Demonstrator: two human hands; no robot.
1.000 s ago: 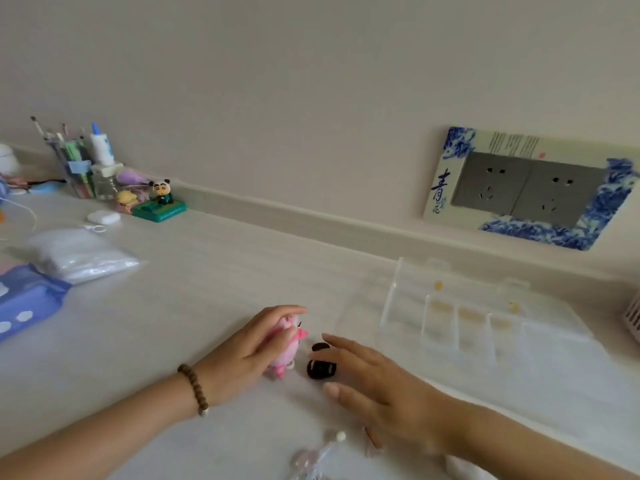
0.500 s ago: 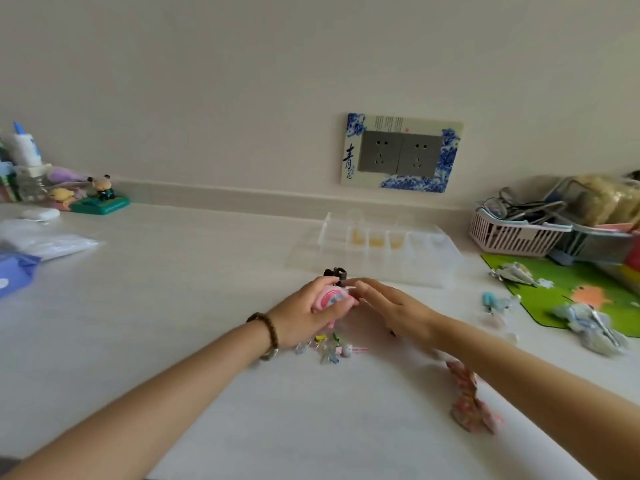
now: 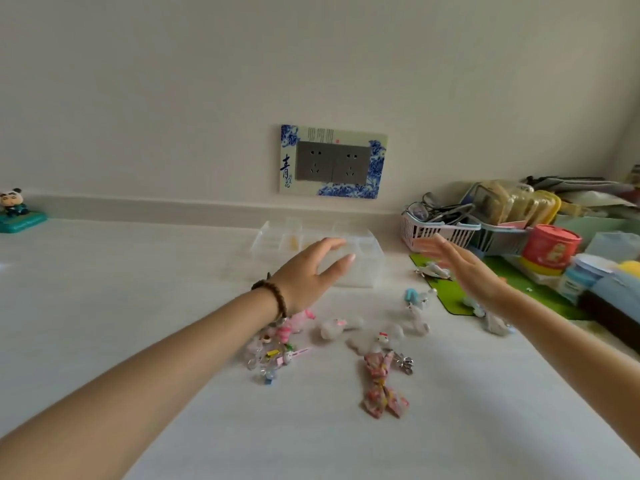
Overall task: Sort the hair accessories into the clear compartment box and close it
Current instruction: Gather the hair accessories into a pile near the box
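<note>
The clear compartment box (image 3: 277, 239) sits open near the wall, with something small and yellow in one cell. My left hand (image 3: 311, 271), a bead bracelet on its wrist, hovers in front of the box with fingers spread and nothing in it. My right hand (image 3: 464, 268) is raised to the right of the box, open and blurred. Hair accessories lie scattered on the white table: a pile of small colourful clips (image 3: 273, 348), a pink floral bow (image 3: 381, 386), white fluffy pieces (image 3: 337, 328), a blue clip (image 3: 412, 295).
A pink basket (image 3: 433, 233) and a cluttered heap of containers with a red tin (image 3: 550, 245) fill the right side. A green mat (image 3: 540, 292) lies under more clips. A panda figure (image 3: 15, 211) stands far left. A wall socket (image 3: 332, 162) is behind the box.
Both hands have let go of the pink and black accessories and moved up toward the box, fingers now apart. The view has pulled back and swung right, showing more scattered accessories.
</note>
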